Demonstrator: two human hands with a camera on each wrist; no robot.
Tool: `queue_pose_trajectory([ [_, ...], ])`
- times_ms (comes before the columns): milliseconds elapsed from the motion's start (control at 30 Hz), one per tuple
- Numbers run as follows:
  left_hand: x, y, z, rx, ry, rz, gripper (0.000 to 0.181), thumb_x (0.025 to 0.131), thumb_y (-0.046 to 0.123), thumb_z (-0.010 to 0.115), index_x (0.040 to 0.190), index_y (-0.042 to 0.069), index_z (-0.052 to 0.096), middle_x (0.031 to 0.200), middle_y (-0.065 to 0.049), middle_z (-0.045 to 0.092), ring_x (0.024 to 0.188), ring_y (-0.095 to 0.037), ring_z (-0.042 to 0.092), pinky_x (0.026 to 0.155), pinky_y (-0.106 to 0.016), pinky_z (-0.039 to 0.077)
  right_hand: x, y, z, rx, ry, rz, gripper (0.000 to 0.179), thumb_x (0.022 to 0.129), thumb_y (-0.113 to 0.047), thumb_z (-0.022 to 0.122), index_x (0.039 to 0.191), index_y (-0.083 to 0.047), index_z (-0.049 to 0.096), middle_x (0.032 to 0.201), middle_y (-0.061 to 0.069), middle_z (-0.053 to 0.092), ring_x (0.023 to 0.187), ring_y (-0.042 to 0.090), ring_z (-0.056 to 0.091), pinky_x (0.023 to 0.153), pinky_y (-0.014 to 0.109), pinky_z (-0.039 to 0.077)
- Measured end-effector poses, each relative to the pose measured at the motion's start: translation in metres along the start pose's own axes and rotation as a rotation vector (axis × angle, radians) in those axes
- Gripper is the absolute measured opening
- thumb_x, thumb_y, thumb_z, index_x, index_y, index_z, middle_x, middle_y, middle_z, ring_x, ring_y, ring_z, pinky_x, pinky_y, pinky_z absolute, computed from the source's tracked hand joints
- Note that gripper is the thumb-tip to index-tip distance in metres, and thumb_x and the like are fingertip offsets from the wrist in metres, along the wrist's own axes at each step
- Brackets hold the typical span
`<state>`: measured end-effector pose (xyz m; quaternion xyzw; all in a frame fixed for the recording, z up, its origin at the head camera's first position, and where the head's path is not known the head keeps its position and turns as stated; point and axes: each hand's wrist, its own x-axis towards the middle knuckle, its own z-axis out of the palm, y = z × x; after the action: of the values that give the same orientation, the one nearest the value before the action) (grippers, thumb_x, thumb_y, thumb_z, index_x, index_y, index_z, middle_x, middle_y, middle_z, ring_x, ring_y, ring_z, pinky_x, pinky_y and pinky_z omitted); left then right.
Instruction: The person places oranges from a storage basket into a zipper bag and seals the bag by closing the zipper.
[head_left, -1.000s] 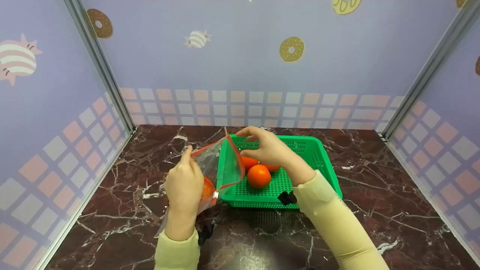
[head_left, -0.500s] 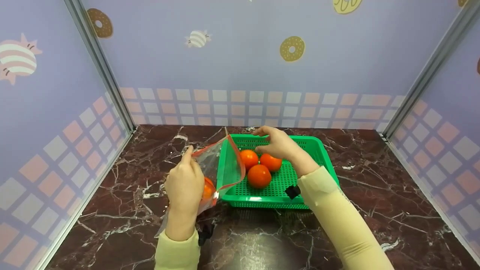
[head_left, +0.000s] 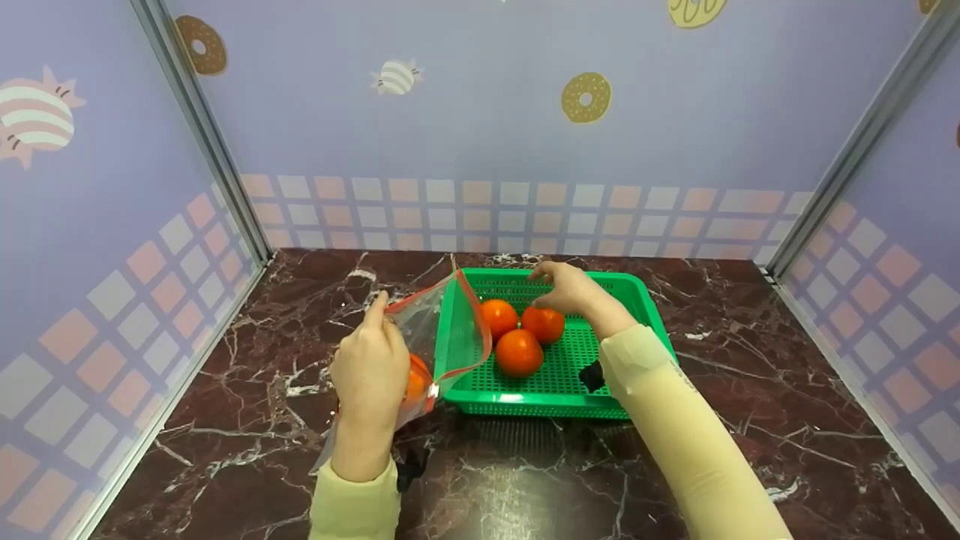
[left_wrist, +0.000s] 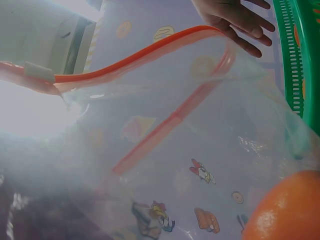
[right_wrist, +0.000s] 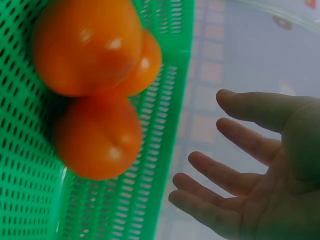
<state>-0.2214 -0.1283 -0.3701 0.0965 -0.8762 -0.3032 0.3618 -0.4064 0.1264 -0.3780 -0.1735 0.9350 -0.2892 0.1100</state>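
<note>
My left hand (head_left: 369,371) grips a clear zip bag (head_left: 424,324) with a red-orange zip strip, its mouth gaping toward the basket. Inside the bag lies a round orange fruit (left_wrist: 287,215), partly hidden by the hand in the head view. Three similar fruits sit close together in a green plastic basket (head_left: 540,401): one in front (head_left: 519,352), one at the left (head_left: 498,319) and one at the right (head_left: 544,325). Above the right fruit my right hand (head_left: 571,289) hovers with spread, relaxed fingers (right_wrist: 235,135), holding nothing.
A white zip slider (left_wrist: 39,71) is on the bag's strip. The dark red marbled tabletop (head_left: 247,390) is enclosed by printed lilac panels (head_left: 480,112) at the back and both sides, with metal posts (head_left: 840,150) at the corners.
My right hand has drawn back to the right from beside the bag's mouth, uncovering the fruits at the back of the basket. The left hand and bag have stayed in place.
</note>
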Motion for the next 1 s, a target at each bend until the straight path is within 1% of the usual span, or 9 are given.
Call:
queue_pose_trajectory([
  [200,0.0,0.0,0.001,-0.001,-0.012,-0.007,0.037,0.101,0.007,0.05,0.131,0.004,0.07,0.057,-0.018,0.058,0.044,-0.017,0.028,0.045,-0.032,0.025,0.008,0.014,0.004,-0.009,-0.044,0.023,0.051,0.095,-0.011,0.071,0.143,-0.007,0.057,0.151,0.027,0.049,0.141,0.044,0.047,0.111,0.058,0.045],
  [333,-0.001,0.0,0.001,-0.004,-0.007,0.0,0.037,0.101,0.007,0.05,0.131,0.004,0.07,0.057,-0.019,0.059,0.044,-0.018,0.03,0.045,-0.033,0.026,0.01,0.021,0.007,-0.015,-0.056,0.036,0.052,0.092,-0.009,0.071,0.143,-0.006,0.058,0.149,0.027,0.051,0.139,0.044,0.049,0.109,0.057,0.047],
  [400,-0.001,-0.001,0.001,0.0,-0.005,0.002,0.037,0.101,0.007,0.05,0.131,0.004,0.07,0.06,-0.02,0.062,0.043,-0.021,0.034,0.044,-0.035,0.028,0.011,0.023,0.009,-0.031,-0.064,0.037,0.053,0.091,-0.008,0.071,0.143,-0.007,0.059,0.147,0.026,0.054,0.136,0.043,0.052,0.107,0.056,0.049],
  [533,-0.001,0.0,0.001,0.007,-0.005,-0.003,0.037,0.101,0.008,0.05,0.13,0.005,0.071,0.064,-0.021,0.065,0.044,-0.023,0.037,0.044,-0.036,0.03,0.012,0.026,0.014,-0.057,-0.086,0.053,0.053,0.09,-0.008,0.071,0.142,-0.008,0.06,0.141,0.024,0.059,0.126,0.039,0.058,0.103,0.052,0.051],
  [667,-0.001,0.0,0.001,-0.005,-0.004,0.002,0.037,0.101,0.007,0.049,0.13,0.005,0.071,0.056,-0.018,0.058,0.043,-0.018,0.029,0.045,-0.033,0.026,0.014,0.029,0.019,-0.065,-0.101,0.068,0.058,0.085,-0.005,0.07,0.142,-0.009,0.059,0.139,0.023,0.061,0.118,0.035,0.06,0.101,0.049,0.051],
  [767,-0.001,-0.001,0.002,-0.014,-0.003,0.012,0.037,0.101,0.006,0.048,0.131,0.004,0.07,0.051,-0.014,0.051,0.043,-0.014,0.024,0.044,-0.031,0.023,0.016,0.033,0.022,-0.054,-0.107,0.073,0.062,0.082,-0.004,0.069,0.143,-0.009,0.058,0.143,0.023,0.06,0.118,0.033,0.059,0.102,0.049,0.05],
  [833,-0.001,-0.001,0.002,-0.013,-0.001,0.014,0.037,0.101,0.006,0.048,0.131,0.004,0.07,0.05,-0.012,0.048,0.043,-0.013,0.023,0.044,-0.031,0.022,0.017,0.034,0.024,-0.037,-0.11,0.086,0.063,0.083,-0.005,0.069,0.144,-0.01,0.058,0.145,0.022,0.058,0.118,0.033,0.058,0.101,0.048,0.05],
  [933,-0.001,0.0,0.002,-0.015,-0.003,0.014,0.038,0.101,0.006,0.047,0.131,0.004,0.07,0.049,-0.009,0.045,0.043,-0.013,0.022,0.044,-0.031,0.022,0.018,0.036,0.027,-0.02,-0.121,0.127,0.061,0.086,-0.011,0.069,0.146,-0.013,0.055,0.145,0.022,0.057,0.115,0.034,0.058,0.094,0.049,0.053],
  [1000,-0.001,0.0,0.002,-0.013,-0.006,0.01,0.038,0.101,0.006,0.047,0.131,0.004,0.07,0.049,-0.01,0.045,0.044,-0.013,0.022,0.044,-0.031,0.022,0.019,0.038,0.029,-0.011,-0.126,0.152,0.061,0.089,-0.015,0.069,0.148,-0.014,0.053,0.146,0.022,0.056,0.114,0.034,0.059,0.085,0.048,0.054],
])
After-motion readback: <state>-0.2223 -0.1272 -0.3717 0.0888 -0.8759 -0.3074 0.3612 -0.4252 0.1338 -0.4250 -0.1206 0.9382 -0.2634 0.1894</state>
